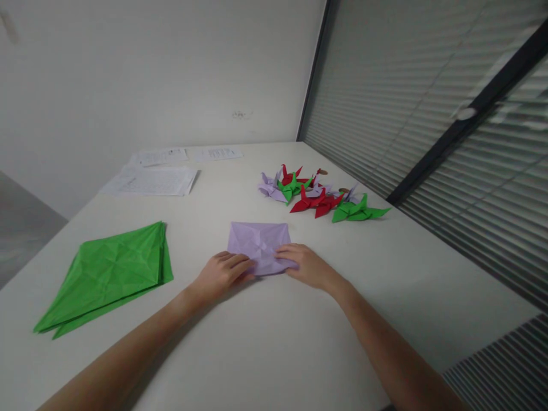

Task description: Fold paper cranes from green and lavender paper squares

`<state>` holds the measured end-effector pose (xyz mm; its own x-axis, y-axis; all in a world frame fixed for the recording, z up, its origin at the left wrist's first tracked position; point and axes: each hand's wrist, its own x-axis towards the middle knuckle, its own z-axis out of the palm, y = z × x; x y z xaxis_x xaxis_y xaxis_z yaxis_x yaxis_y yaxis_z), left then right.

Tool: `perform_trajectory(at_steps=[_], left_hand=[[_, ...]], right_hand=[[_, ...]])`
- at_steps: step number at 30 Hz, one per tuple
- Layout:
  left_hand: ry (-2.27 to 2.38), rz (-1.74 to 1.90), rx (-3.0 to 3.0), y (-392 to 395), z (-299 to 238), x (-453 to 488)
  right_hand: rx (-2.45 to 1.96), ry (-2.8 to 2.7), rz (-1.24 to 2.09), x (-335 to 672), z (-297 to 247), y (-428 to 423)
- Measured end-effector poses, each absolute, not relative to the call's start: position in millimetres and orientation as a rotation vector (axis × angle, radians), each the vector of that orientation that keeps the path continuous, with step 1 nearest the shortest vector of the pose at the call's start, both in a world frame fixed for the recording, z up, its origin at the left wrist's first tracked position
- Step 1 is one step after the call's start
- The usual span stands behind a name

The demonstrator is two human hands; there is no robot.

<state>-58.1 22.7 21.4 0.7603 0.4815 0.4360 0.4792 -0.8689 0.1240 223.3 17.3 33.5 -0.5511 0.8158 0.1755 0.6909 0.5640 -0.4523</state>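
in the head view, both forearms (148,337) angle inward, left hand (225,270) and right hand (306,264) low at the lilac paper (259,242). worktop (265,342) stretches between it and the green paper (113,262) at left — cranes (308,201) sit beyond, rightward. left fingers (238,262) curl at its near edge, right fingers (289,250) lie flatter — whether they pinch, i cannot tell.

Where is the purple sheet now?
In the head view, the purple sheet lies centrally, left hand and right hand on it, right of the green paper and nearer than the cranes.
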Motion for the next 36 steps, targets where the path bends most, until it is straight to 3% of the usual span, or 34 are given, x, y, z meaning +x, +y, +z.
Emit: perform_trajectory(at_steps=[8, 13, 19, 22, 25, 28, 32, 36], left_hand=[[0.877, 1.150, 2.237, 23, 24, -60], [1.118, 1.269, 1.817, 22, 37, -45], [1.145, 1.220, 1.342, 25, 45, -44], [1.209, 1.114, 1.468, 31, 29, -49], [1.357, 1.263, 1.920, 32, 15, -54], [1.141, 1.001, 2.449, 26, 11, -55], [0.884, 0.617, 2.714, 17, 13, -52], [0.890, 0.489, 2.761, 13, 13, -49]], right_hand=[[-1.153, -1.767, 0.438, 228, 50, 17], [-1.081, -1.326, 0.777, 221, 57, 17], [-1.089, -1.256, 1.111, 225, 43, 25], [-1.243, -1.387, 1.061, 230, 29, 28], [-1.407, -1.627, 0.840, 234, 17, 30], [-1.581, -1.811, 0.535, 236, 16, 29], [-1.657, -1.983, 0.128, 236, 27, 26], [-1.516, -2.254, 0.113, 224, 28, 21]])
